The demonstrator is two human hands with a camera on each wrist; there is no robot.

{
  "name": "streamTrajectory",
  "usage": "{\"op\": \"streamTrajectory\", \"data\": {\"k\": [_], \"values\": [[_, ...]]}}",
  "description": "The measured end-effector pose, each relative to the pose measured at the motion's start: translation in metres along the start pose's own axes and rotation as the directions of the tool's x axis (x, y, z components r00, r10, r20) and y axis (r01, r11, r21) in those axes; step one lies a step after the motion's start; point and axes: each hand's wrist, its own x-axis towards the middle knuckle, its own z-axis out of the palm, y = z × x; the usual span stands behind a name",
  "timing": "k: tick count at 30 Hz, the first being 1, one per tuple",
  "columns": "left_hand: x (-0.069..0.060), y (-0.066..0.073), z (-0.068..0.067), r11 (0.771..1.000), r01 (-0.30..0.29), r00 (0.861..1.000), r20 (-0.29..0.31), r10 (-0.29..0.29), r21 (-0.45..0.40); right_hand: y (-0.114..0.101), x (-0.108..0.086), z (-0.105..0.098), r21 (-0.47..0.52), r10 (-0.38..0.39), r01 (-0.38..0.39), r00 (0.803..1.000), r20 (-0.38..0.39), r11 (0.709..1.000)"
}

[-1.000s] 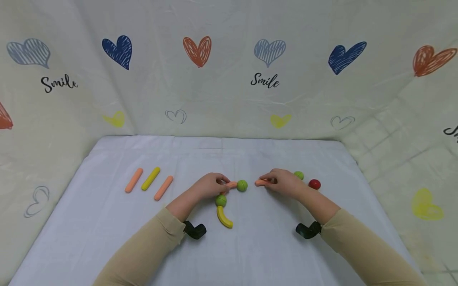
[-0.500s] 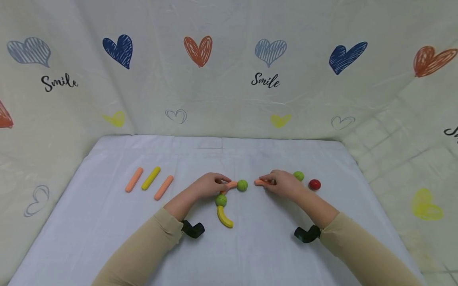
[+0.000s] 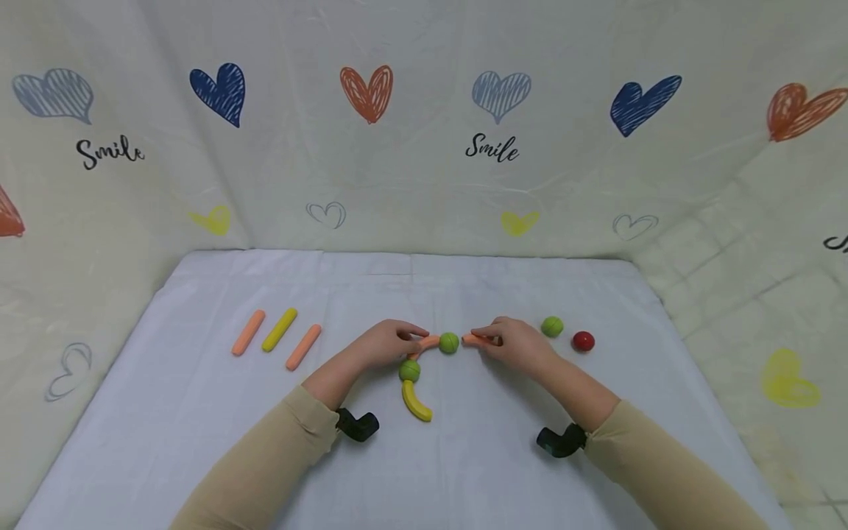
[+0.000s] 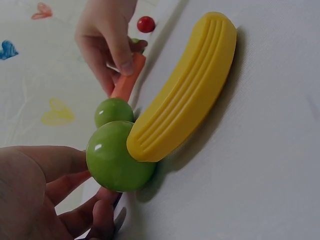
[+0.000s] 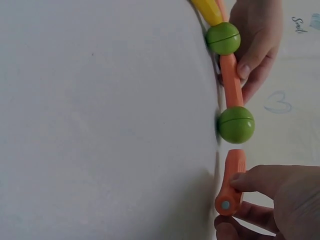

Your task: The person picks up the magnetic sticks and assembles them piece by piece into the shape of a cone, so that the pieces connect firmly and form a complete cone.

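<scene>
My left hand (image 3: 391,343) pinches an orange curved rod (image 5: 231,80) that sits between two green balls. One green ball (image 3: 448,343) is at the rod's right end, the other green ball (image 3: 409,370) at its lower left. A yellow curved rod (image 4: 187,87) touches the lower green ball and points toward the person. My right hand (image 3: 520,343) pinches a second orange rod (image 5: 233,170) between thumb and fingers. In the right wrist view, a round silvery spot shows on that rod's near end, and a small gap parts its far end from the right green ball.
Left on the white-covered table (image 3: 165,412) lie an orange stick (image 3: 248,333), a yellow stick (image 3: 279,330) and another orange stick (image 3: 303,347). A loose green ball (image 3: 552,327) and a red ball (image 3: 583,341) lie beyond the right hand. A heart-printed sheet (image 3: 424,162) rises behind.
My right hand has moved a little left with its orange rod, nearer the green ball, uncovering the loose green ball behind it. My left hand has stayed almost still.
</scene>
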Motion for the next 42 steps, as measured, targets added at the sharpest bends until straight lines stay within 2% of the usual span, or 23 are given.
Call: {"op": "streamTrajectory", "data": {"k": [7, 15, 18, 23, 31, 36, 42], "values": [[0.000, 0.000, 0.001, 1.000, -0.013, 1.000, -0.006, 0.013, -0.001, -0.004, 0.002, 0.005, 0.009, -0.002, 0.002, 1.000, -0.005, 1.000], [-0.001, 0.001, 0.000, 1.000, 0.000, 1.000, -0.003, 0.000, -0.005, -0.005, 0.003, 0.009, 0.014, 0.007, -0.007, 1.000, -0.012, 1.000], [-0.002, 0.004, -0.002, 1.000, 0.000, 1.000, 0.003, 0.000, 0.015, -0.004, 0.002, 0.009, 0.023, 0.008, -0.008, 1.000, -0.010, 1.000], [-0.005, 0.008, -0.005, 0.997, -0.005, 1.000, 0.016, 0.004, 0.073, -0.001, -0.001, 0.007, 0.078, 0.053, -0.054, 0.998, 0.017, 0.996], [-0.002, 0.009, -0.005, 0.993, -0.029, 0.999, 0.032, 0.025, 0.115, 0.005, -0.006, 0.008, 0.095, 0.121, -0.127, 0.990, 0.069, 0.987], [-0.003, 0.014, -0.005, 0.991, -0.018, 0.999, 0.049, 0.011, 0.131, 0.005, -0.009, 0.011, 0.107, 0.125, -0.131, 0.990, 0.058, 0.986], [-0.005, 0.014, -0.004, 0.991, -0.004, 0.999, 0.033, 0.000, 0.137, 0.003, -0.007, 0.014, 0.104, 0.120, -0.122, 0.992, 0.027, 0.987]]}}
